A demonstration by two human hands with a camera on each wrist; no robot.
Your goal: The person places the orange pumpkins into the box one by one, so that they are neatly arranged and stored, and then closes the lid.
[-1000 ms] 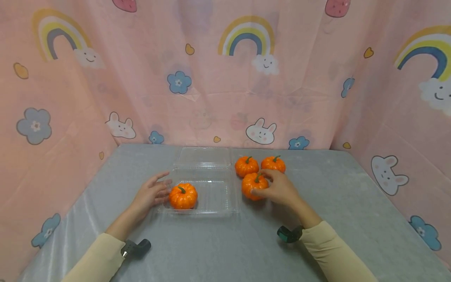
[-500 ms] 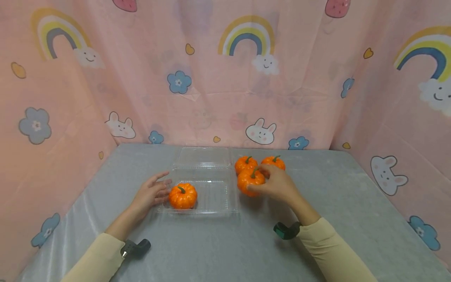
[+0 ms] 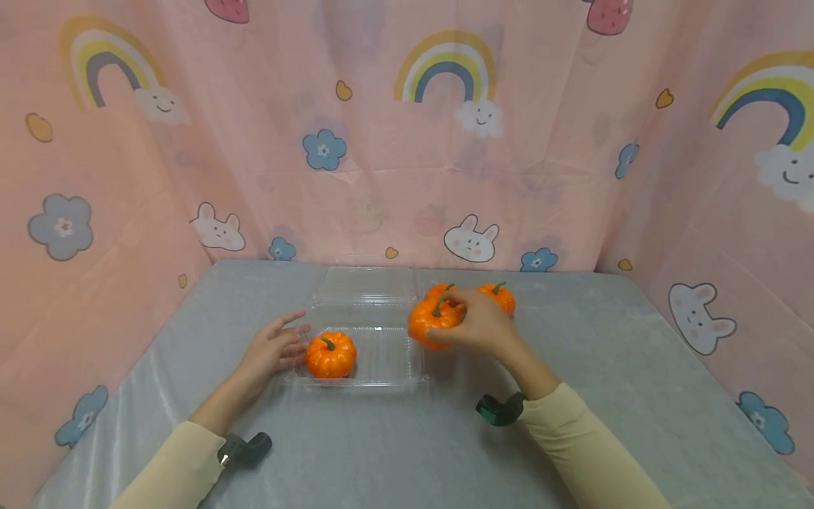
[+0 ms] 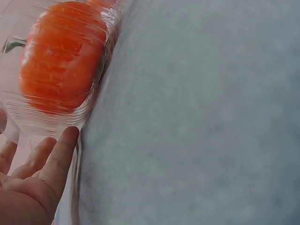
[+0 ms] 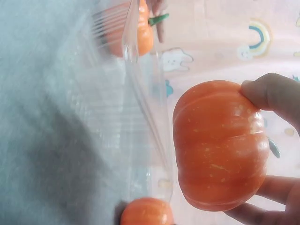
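Pink curtain backdrop with rainbows, bunnies and flowers, grey desk (image 3: 572,396) in front of it. Clear plastic clamshell container (image 3: 381,357) lies open at desk centre, lid flap folded out toward the curtain. One mini pumpkin (image 3: 330,355) sits in the left part of the container tray, stem up. Left hand (image 3: 270,350) rests flat on the desk at the container's left wall, fingers straight and loosely spread, tips touching the plastic, holding nothing; wrist view shows the fingertips (image 4: 65,140) against the tray edge. Right hand (image 3: 480,326) has fingers and thumb curled round a second pumpkin (image 3: 432,322), lifted off the desk, stem up, at the container's right rim. Container lies to the left of this held pumpkin, tray's free right half nearest to it, so right hand is the nearer one to that gap. Two more pumpkins (image 3: 499,295) sit on the desk right of the container, toward the curtain, one mostly hidden behind the held pumpkin.
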